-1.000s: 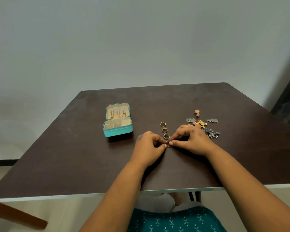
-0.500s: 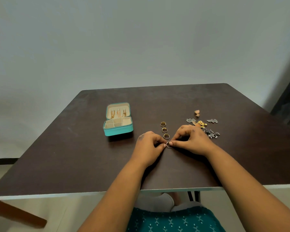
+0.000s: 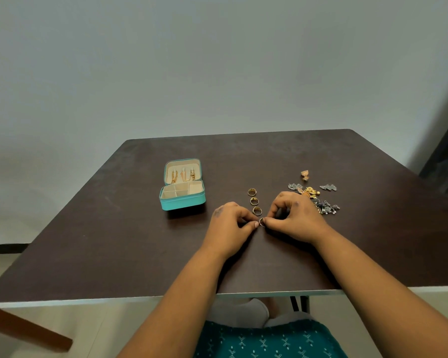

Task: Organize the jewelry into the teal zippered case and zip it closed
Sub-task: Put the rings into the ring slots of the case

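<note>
Teal case (image 3: pixel 183 201) sits open on dark table (image 3: pixel 114 241), lid upright w/ gold chains hung inside; tray compartments look unfilled, ready to receive. Left hand (image 3: pixel 228 227) and right hand (image 3: pixel 294 219) both pinch one small ring (image 3: pixel 261 222) at fingertips, prob. to steady it for lifting. Three gold rings (image 3: pixel 254 201) lined up just beyond, apart from mixed earring pile (image 3: pixel 318 197) at right, which suggests sorting by type. Zip not yet closed.
</note>
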